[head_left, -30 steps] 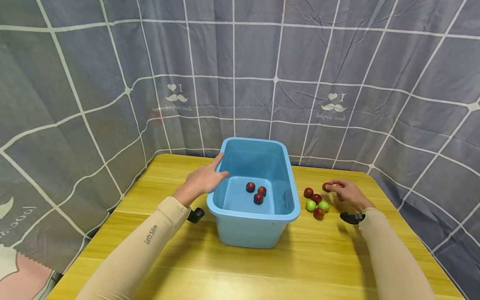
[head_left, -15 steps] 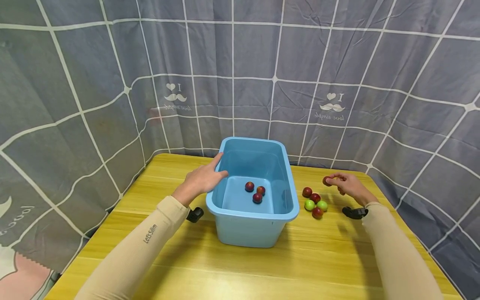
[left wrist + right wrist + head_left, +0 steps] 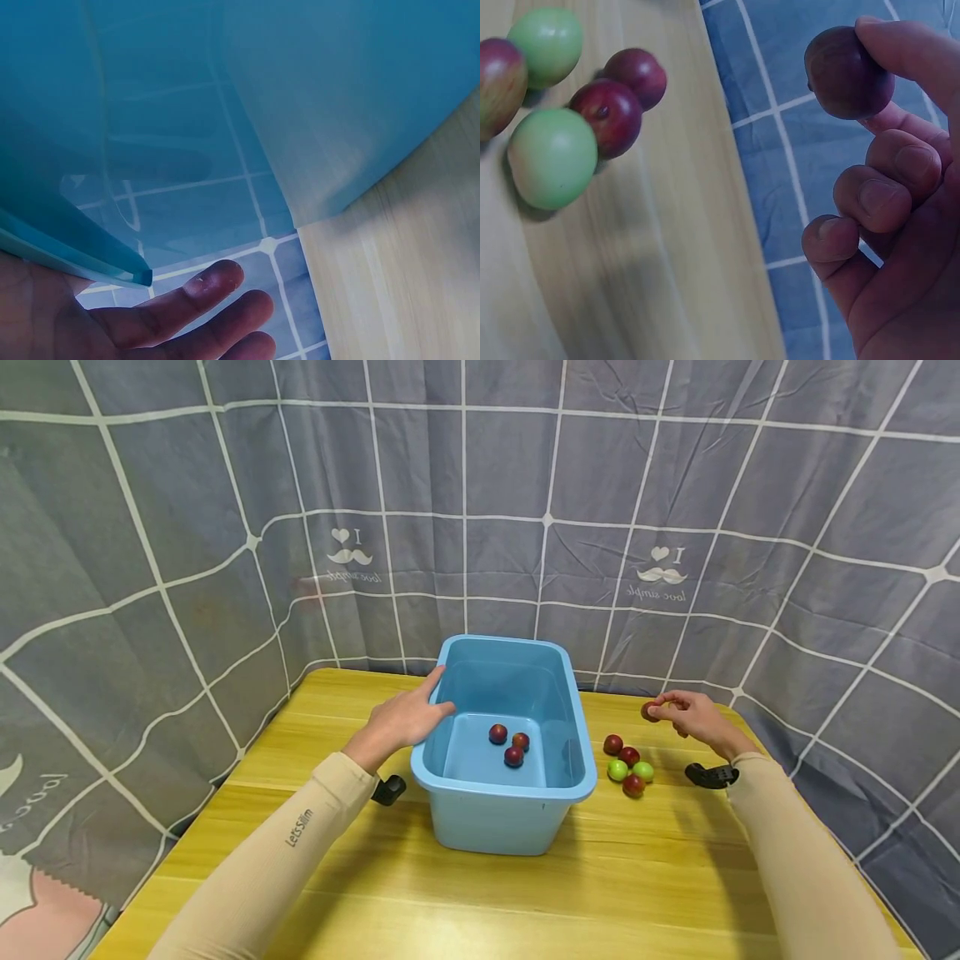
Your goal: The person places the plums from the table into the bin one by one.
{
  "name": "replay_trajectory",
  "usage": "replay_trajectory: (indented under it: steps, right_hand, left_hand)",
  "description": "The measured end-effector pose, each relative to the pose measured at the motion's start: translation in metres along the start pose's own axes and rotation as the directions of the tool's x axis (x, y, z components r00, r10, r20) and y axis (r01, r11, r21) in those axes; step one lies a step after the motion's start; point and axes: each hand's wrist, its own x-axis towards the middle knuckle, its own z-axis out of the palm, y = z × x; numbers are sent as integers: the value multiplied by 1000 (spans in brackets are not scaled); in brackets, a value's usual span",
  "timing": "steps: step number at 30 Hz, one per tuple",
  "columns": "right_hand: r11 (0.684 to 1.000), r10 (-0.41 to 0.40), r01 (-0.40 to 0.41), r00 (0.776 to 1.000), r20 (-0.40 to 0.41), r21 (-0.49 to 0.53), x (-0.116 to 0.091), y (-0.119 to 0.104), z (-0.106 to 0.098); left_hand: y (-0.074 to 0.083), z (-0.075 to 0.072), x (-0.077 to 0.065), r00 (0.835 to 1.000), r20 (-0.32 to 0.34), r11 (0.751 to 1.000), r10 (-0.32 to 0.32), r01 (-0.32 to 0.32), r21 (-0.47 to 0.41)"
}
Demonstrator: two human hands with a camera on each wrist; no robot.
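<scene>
Between thumb and finger of right hand (image 3: 696,718), plum (image 3: 847,73) sits pinched; smooth skin could let it slip. Left hand (image 3: 405,714), fingers wide, touches tub (image 3: 495,827), might nudge it.

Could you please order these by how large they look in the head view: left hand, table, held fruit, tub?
Largest to smallest:
1. Table
2. Tub
3. Left hand
4. Held fruit
</scene>
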Motion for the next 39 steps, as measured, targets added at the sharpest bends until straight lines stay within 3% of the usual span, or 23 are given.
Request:
replay_trajectory:
  steps: [10,20,29,39]
  right_hand:
    - [994,-53,55,998,27,-92,5,-39,-6]
    - [966,-169,174,985,46,-190,13,-86,-6]
    - [943,-239,253,967,91,-214,20,-129,-2]
    - [928,-259,286,956,140,-239,35,-171,14]
  left_hand:
    - [-2,1,1,1000,8,1000,-7,7,1]
    - [-2,-1,1,1000,4,1000,-1,1,0]
    - [0,0,3,1000,9,1000,10,-10,-2]
    - [2,0,2,1000,19,1000,4,-4,-2]
